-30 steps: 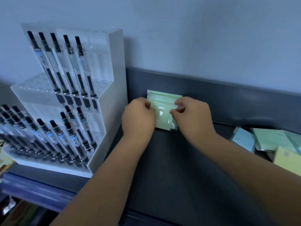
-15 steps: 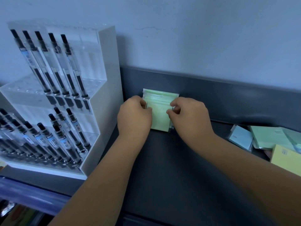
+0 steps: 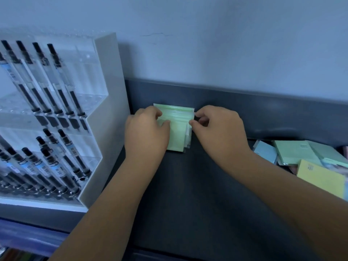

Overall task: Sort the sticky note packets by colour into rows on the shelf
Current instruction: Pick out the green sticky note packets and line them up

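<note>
**Green packets at the back lip**

Dark shelf (image 3: 197, 194) runs under me. Pen rack (image 3: 105, 110) stands at its left end. Loose pile (image 3: 293, 151) of green, blue and yellow packets lies far right, well apart from my hands. Left hand (image 3: 146, 134) grips the left edge of the green packets (image 3: 178, 136), thumb on front. Right hand (image 3: 220, 132) pinches their right edge. Packets lean on the shelf's back lip, near the rack.
</note>
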